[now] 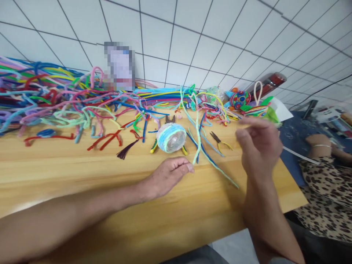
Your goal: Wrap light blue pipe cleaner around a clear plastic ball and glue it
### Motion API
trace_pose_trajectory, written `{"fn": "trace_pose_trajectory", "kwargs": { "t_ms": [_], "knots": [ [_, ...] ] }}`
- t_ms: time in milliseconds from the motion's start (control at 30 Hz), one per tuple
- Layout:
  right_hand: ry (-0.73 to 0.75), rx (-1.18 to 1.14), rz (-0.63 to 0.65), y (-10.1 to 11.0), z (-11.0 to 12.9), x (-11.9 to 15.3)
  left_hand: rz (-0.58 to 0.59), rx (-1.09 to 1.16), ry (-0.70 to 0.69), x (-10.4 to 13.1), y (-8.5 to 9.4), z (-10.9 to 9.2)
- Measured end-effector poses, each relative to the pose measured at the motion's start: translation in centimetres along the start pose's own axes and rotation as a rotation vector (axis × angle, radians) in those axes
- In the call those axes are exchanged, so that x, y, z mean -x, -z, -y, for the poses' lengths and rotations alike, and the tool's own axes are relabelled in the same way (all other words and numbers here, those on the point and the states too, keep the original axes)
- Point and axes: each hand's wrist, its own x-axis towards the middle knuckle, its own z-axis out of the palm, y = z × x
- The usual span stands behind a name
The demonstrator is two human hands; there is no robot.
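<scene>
My left hand [172,174] is closed in a pinch on the lower end of a pale green pipe cleaner [198,135], which rises toward the back of the table. Just behind that hand sits a round, clear form [172,137] partly wrapped in blue and green strands. Pliers with yellow and green handles [184,149] lie partly hidden under it. My right hand [258,146] is raised at the right, blurred, with thumb and forefinger a little apart and nothing visible between them. Between my hands, another green pipe cleaner [221,170] and blue ones [203,150] lie on the wood.
A large heap of coloured pipe cleaners [55,99] covers the back left. Small yellow-handled pliers [220,141] and a dark tassel [128,149] lie on the table [110,176]. A colourful turtle-like ornament [239,99] stands at the back right. Another person in leopard print [327,179] sits at the right.
</scene>
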Motion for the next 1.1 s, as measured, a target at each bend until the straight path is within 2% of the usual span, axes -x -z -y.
{"fn": "trace_pose_trajectory", "kwargs": {
  "t_ms": [33,100,167,200,333,400,533,700,767,900,933,1000,1100],
  "knots": [
    [0.085,0.156,0.001,-0.8,1.0,1.3,-0.001,0.009,-0.011,0.0,0.0,-0.1],
    [0.129,0.387,0.223,-2.5,2.1,3.3,0.003,0.030,-0.039,0.1,0.0,-0.3],
    [0.067,0.390,0.352,-4.1,2.0,4.1,0.018,0.053,-0.068,0.2,-0.2,-0.6],
    [0.030,0.334,0.368,-4.7,1.6,4.1,0.028,0.067,-0.079,0.2,-0.2,-0.7],
    [-0.060,0.079,0.326,-6.0,-0.8,2.5,0.058,0.141,-0.069,0.4,-0.4,-1.2],
    [-0.097,-0.011,0.236,-6.0,-1.4,1.8,0.072,0.174,-0.067,0.5,-0.3,-1.3],
    [-0.144,-0.200,0.019,-5.9,-1.6,1.1,0.082,0.183,-0.049,0.2,0.0,-1.3],
    [-0.173,-0.329,-0.032,-6.1,-1.6,0.7,0.052,0.205,-0.030,-0.5,0.2,-1.4],
    [-0.169,-0.341,0.048,-6.0,-1.7,0.7,0.054,0.240,-0.027,-0.6,0.2,-1.4],
    [-0.196,-0.264,0.400,-5.5,-2.1,0.5,0.073,0.318,-0.022,-0.6,0.2,-1.4],
    [-0.200,-0.231,0.453,-5.4,-2.3,0.4,0.077,0.327,-0.023,-0.6,0.2,-1.3],
    [-0.196,-0.179,0.484,-5.3,-2.7,0.2,0.077,0.324,-0.022,-0.7,0.2,-1.4],
    [-0.146,-0.154,0.428,-5.4,-3.3,0.1,0.078,0.267,-0.039,-0.7,0.3,-1.5]
  ]
}}
